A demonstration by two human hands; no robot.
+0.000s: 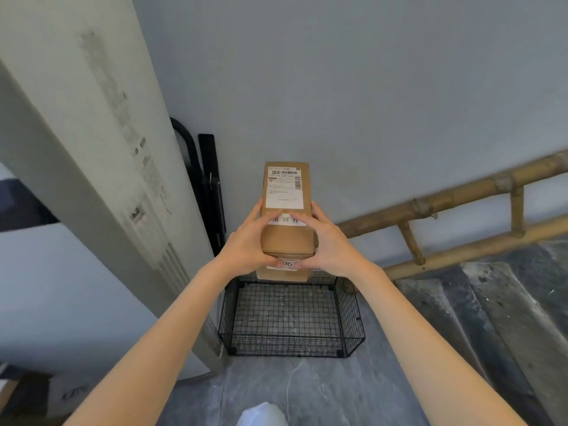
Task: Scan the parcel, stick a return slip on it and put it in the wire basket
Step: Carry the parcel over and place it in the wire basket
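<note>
Gripping parcel (pixel 287 238) | both hands (pixel 250 241) (pixel 327 242) wrapped tight | apparently above wire basket (pixel 292 321)

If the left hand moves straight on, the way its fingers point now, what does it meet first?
The left hand already grips the parcel, fingers pointing right across it. Straight on, it would probably meet the right hand first; depth is unclear.

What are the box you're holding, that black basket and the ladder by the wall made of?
The box looks like plain brown cardboard, matt, with white paper labels stuck on. The basket seems to be thin metal wire with a black coating, judging by its open grid. The ladder looks like bamboo: yellowish poles with ringed joints.
</note>
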